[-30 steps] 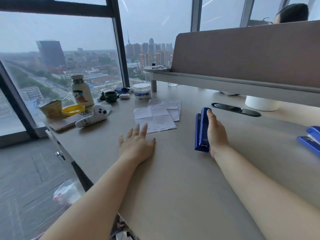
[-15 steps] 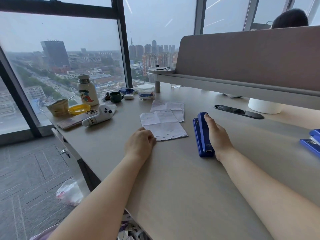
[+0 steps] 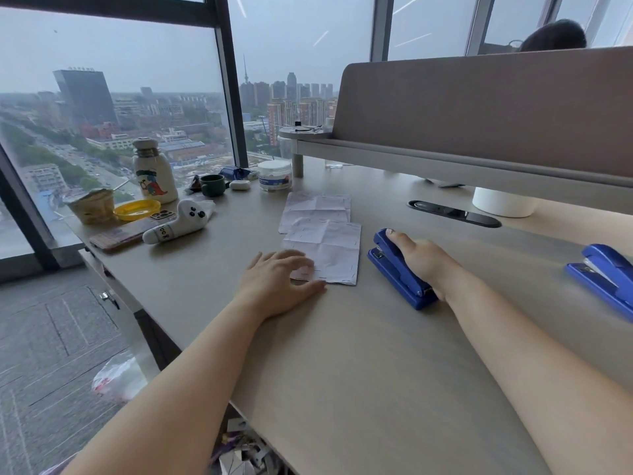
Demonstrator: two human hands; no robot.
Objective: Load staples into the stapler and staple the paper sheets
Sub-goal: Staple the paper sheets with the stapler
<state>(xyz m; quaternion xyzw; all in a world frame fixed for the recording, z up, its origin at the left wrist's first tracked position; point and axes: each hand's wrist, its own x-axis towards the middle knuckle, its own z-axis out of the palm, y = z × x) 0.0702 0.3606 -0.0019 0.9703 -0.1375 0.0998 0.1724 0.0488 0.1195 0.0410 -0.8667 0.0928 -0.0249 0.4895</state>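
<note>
A blue stapler lies closed on the beige desk, pointing away and to the left. My right hand rests over its top and right side, gripping it. Two creased white paper sheets lie overlapping just left of the stapler. My left hand has its fingers on the near-left corner of the front sheet, thumb spread toward me. No loose staples are visible.
A second blue stapler lies at the right edge. At the back left stand a white bottle, a green cup, a plastic jar, a yellow lid and a white plush case. A raised shelf with a divider spans the back right.
My left hand moved right from the bare desk and now touches the corner of the front sheet. My right hand turned the stapler so it points further left.
</note>
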